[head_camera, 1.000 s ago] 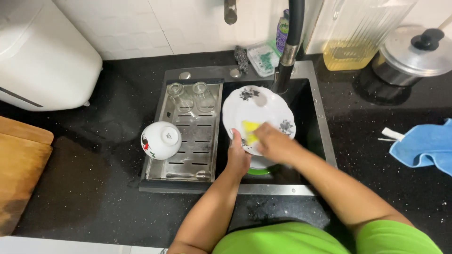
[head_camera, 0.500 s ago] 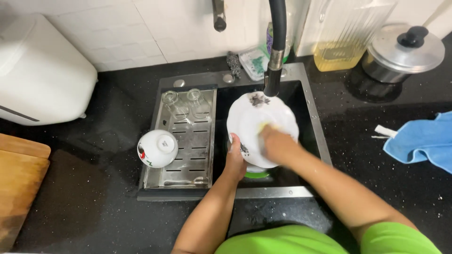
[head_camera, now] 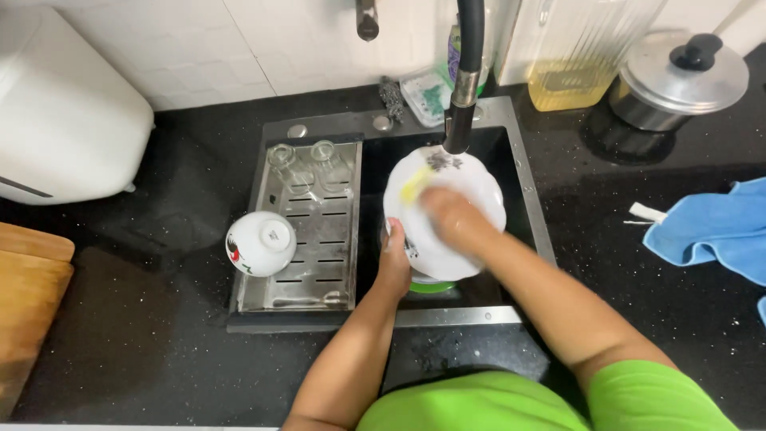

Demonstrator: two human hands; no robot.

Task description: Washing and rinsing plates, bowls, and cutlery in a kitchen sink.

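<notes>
Both of your hands are on the white plate (head_camera: 459, 211), which you hold over the dark sink basin (head_camera: 519, 207), just under the black faucet spout (head_camera: 461, 120). Your right hand (head_camera: 451, 219) is blurred and covers the plate's middle; it presses a yellow sponge (head_camera: 415, 185) against the face, and only a strip of the sponge shows past the fingers. Your left hand (head_camera: 393, 259) grips the plate's lower left rim, thumb on the face, the other fingers hidden behind it. The plate faces up toward you, tilted, its longer span running from the spout down to your left hand. A flower print shows near the top rim, partly cut off by the spout. Below the plate a green thing (head_camera: 431, 285) peeks out; you cannot tell what it is.

Room is tight: the spout nearly touches the top rim, and the basin's right wall lies just beside the plate. To the left, the metal drain tray (head_camera: 311, 263) holds two upturned glasses (head_camera: 303, 160) at its far end and a white bowl (head_camera: 261, 243) overhanging its left edge. Well apart on the right counter lie a blue cloth (head_camera: 718, 231), cut off by the frame, and a lidded steel pot (head_camera: 678, 80).
</notes>
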